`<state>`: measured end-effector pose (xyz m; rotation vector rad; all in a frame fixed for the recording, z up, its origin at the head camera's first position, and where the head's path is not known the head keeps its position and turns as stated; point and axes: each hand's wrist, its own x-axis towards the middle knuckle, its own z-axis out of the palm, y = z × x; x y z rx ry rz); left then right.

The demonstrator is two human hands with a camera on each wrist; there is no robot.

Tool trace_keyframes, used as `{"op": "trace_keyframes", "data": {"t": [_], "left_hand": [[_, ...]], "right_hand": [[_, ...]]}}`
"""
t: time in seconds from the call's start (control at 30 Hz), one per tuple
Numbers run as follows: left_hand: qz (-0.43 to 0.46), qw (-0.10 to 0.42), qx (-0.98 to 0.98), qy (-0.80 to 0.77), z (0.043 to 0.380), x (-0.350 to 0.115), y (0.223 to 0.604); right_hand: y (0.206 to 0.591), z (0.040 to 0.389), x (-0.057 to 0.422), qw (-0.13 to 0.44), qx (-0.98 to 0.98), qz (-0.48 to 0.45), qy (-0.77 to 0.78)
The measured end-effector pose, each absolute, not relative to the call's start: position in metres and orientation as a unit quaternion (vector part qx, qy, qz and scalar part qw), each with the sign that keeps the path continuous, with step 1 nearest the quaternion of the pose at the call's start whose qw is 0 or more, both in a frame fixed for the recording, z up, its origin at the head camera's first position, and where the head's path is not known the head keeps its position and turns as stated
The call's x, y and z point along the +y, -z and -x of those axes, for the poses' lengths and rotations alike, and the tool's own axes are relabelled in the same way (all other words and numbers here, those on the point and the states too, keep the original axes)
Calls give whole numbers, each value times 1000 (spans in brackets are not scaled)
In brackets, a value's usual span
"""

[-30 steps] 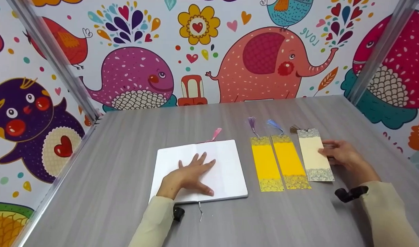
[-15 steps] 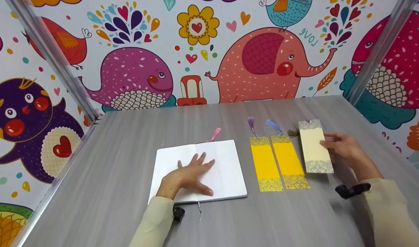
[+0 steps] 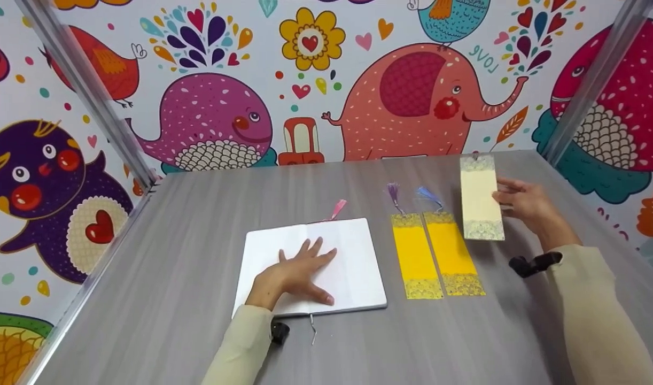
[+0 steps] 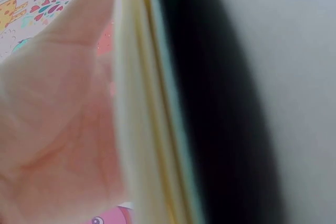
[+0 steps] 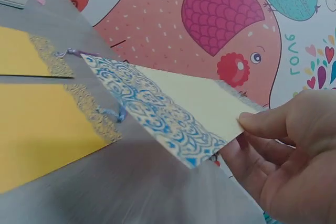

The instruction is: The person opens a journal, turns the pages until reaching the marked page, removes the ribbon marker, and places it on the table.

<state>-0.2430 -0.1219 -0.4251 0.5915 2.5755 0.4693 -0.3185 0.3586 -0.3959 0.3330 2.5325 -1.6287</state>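
An open notebook (image 3: 358, 267) with blank white pages lies on the table, and my left hand (image 3: 292, 275) rests spread across it. In the left wrist view the notebook's page edges (image 4: 152, 103) fill the middle beside the palm (image 4: 58, 129). My right hand (image 3: 529, 206) pinches a cream bookmark (image 3: 479, 195) by its right edge, thumb in front and fingers behind, raised off the table. Patterned bands cross both ends of that bookmark; the right wrist view shows a blue scroll pattern. Two yellow bookmarks lie side by side, the left one (image 3: 413, 251) and the right one (image 3: 451, 248).
A purple tassel (image 3: 393, 193) and a blue tassel (image 3: 429, 197) extend from the yellow bookmarks. A pink tassel (image 3: 338, 207) sticks out above the notebook, and a thin ribbon (image 3: 312, 330) hangs below it. Cartoon-printed walls (image 3: 305, 96) enclose the grey table (image 3: 171, 267).
My right hand has lifted the cream bookmark from the table and carried it away from me, toward the back wall. My left hand has stayed on the notebook.
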Motion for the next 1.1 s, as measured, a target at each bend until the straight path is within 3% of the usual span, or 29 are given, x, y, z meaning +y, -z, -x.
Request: {"op": "trace_keyframes", "data": {"t": [0.2, 0.57, 0.93, 1.1], "left_hand": [[-211, 230, 935, -171, 243, -121, 423], [-206, 226, 936, -177, 241, -124, 425], [-211, 225, 935, -176, 243, -123, 426], [-215, 228, 934, -172, 243, -121, 424]], "right_hand": [[425, 299, 370, 111, 845, -121, 509], [443, 278, 365, 97, 884, -133, 438], [432, 265, 341, 61, 932, -138, 330], [424, 254, 322, -3, 959, -91, 269]]}}
